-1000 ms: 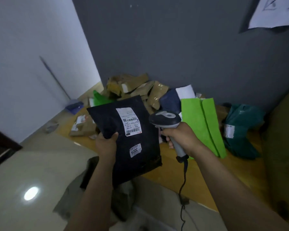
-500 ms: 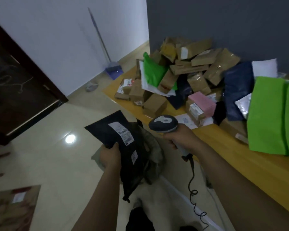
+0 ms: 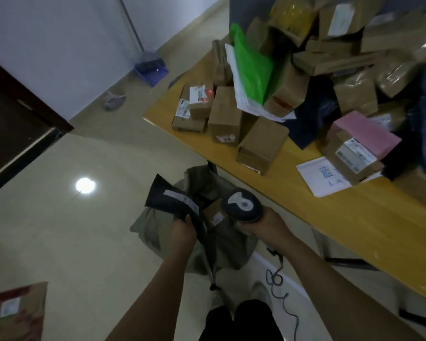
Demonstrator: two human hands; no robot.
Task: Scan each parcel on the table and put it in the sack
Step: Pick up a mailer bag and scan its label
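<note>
Black parcel (image 3: 172, 200) now lower, over sack (image 3: 153, 232), in left grip (image 3: 182, 236); scanner (image 3: 241, 204) in right grip (image 3: 268, 227)

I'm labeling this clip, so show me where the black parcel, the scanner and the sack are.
black parcel (image 3: 166, 204), head view, on its dark face just below the label.
scanner (image 3: 241, 205), head view, on the top of its head.
sack (image 3: 153, 232), head view, on its grey outer wall.

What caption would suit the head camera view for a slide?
Left hand holds a black mailer over the grey sack; right hand grips the barcode scanner.
</note>
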